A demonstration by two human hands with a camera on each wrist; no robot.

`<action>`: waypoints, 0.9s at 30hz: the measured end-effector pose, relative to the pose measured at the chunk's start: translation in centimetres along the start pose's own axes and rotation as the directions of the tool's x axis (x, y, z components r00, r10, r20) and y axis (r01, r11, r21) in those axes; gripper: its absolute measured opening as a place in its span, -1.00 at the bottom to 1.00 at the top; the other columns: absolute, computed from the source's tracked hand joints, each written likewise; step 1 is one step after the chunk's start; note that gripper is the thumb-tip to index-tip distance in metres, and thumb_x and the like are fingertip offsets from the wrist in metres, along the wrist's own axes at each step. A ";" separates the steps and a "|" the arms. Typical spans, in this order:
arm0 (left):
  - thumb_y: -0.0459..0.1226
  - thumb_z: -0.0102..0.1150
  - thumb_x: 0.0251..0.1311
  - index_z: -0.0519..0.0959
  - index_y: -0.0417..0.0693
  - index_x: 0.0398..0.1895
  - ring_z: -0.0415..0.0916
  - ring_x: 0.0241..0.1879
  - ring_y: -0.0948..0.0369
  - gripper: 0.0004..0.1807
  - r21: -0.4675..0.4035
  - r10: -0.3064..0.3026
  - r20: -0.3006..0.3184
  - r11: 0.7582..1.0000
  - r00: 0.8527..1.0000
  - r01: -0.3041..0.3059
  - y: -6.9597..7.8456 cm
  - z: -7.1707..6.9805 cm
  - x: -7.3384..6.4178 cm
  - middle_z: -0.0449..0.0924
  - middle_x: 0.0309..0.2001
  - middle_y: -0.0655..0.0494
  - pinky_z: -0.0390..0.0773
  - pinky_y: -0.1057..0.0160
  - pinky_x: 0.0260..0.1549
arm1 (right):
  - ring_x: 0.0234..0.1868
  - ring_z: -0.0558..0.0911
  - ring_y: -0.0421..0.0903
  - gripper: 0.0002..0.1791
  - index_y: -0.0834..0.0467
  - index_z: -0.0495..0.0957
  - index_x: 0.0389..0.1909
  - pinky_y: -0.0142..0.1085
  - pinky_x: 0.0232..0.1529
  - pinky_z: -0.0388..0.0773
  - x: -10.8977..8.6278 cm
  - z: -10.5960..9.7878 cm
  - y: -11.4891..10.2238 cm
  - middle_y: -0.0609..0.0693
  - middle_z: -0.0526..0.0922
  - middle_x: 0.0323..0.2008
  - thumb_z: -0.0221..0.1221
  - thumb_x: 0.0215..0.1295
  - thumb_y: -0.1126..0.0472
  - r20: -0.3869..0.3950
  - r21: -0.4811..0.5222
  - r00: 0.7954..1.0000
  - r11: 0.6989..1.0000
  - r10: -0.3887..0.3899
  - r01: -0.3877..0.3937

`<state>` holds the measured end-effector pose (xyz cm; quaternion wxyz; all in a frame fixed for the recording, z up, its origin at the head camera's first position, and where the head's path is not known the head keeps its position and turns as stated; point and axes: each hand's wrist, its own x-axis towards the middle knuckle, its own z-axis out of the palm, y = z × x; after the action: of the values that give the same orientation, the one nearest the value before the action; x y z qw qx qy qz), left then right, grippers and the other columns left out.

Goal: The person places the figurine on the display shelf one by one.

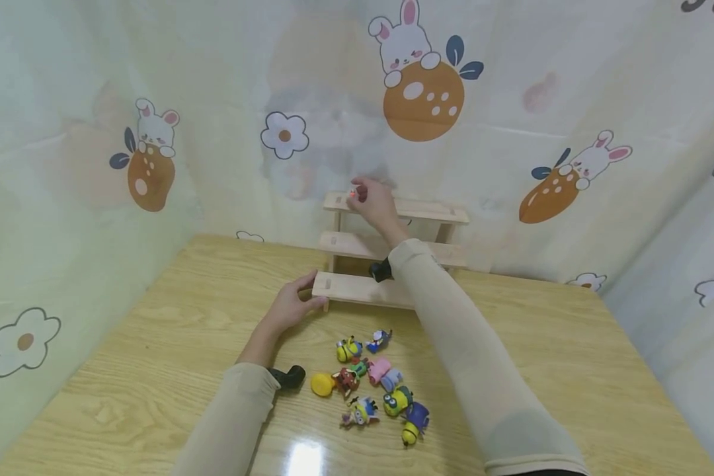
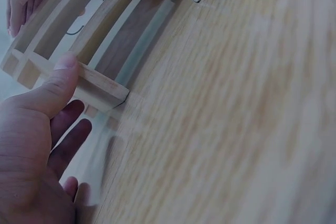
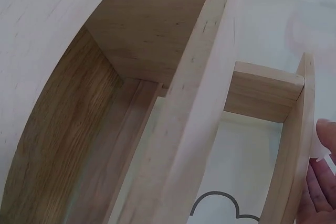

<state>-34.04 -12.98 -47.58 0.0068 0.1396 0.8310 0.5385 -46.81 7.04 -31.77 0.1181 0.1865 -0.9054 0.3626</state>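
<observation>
A three-step wooden display stand [image 1: 357, 289] is against the back curtain. My left hand [image 1: 289, 305] holds the left end of its lowest step, thumb at the front edge and fingers toward the back; in the left wrist view the thumb [image 2: 62, 74] lies against the wood. My right hand [image 1: 373, 201] reaches over the steps to the left end of the top step [image 1: 419, 209]. Between thumb and fingers it pinches a small white and red toy figure [image 1: 352, 193], mostly hidden. The right wrist view catches only a white bit of the figure [image 3: 318, 148].
Several small toy figures lie heaped in front of the stand, among them a yellow minion [image 1: 348, 350], a pink figure [image 1: 379, 370] and a blue and yellow one [image 1: 415, 423]. A yellow round piece [image 1: 322, 384] is beside them. The wooden table [image 1: 172, 370] meets a printed curtain [image 1: 226, 165].
</observation>
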 end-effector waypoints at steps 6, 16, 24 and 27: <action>-0.11 0.29 0.15 0.15 -0.06 0.44 0.18 0.39 -0.01 -0.18 -0.002 -0.015 0.004 1.000 1.000 0.015 0.0 0.0 -0.1 0.34 0.33 -0.08 0.13 0.00 0.38 | 0.00 0.58 0.00 -0.43 0.15 0.37 0.28 -0.19 0.07 0.53 -0.2 0.0 0.0 0.14 0.59 -0.02 0.22 0.23 0.18 0.003 0.049 1.000 0.999 -0.002 0.001; -0.13 0.28 0.17 0.14 -0.09 0.45 0.24 0.36 -0.03 -0.18 0.006 -0.020 0.000 1.000 1.000 0.020 0.1 0.0 -0.2 0.37 0.30 -0.11 0.17 0.01 0.37 | 0.05 0.56 0.03 -0.38 0.12 0.35 0.30 -0.15 0.09 0.51 -0.1 0.0 0.1 0.15 0.57 0.01 0.25 0.20 0.15 0.018 0.050 1.000 0.999 0.015 -0.016; -0.13 0.29 0.16 0.15 -0.13 0.44 0.27 0.33 -0.07 -0.18 0.015 -0.003 -0.008 1.000 1.000 0.003 0.3 0.1 -0.3 0.41 0.27 -0.15 0.20 -0.04 0.34 | -0.01 0.57 0.00 -0.55 0.18 0.45 0.10 -0.16 0.05 0.51 -0.1 -0.1 0.0 0.11 0.62 -0.04 0.26 0.23 0.11 -0.016 0.016 0.999 0.999 0.052 -0.052; -0.13 0.29 0.16 0.15 -0.10 0.44 0.27 0.33 -0.05 -0.18 0.014 -0.011 -0.012 1.000 1.000 0.011 0.3 0.2 -0.2 0.41 0.27 -0.13 0.19 -0.02 0.35 | 0.00 0.57 0.01 -0.55 0.21 0.48 0.11 -0.17 0.08 0.49 0.1 -0.1 0.0 0.13 0.62 -0.01 0.23 0.25 0.11 -0.020 -0.032 1.000 0.999 0.023 -0.024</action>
<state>-33.72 -12.77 -47.40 0.0038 0.1317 0.8355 0.5335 -46.87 7.12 -31.69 0.1259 0.1701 -0.9121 0.3511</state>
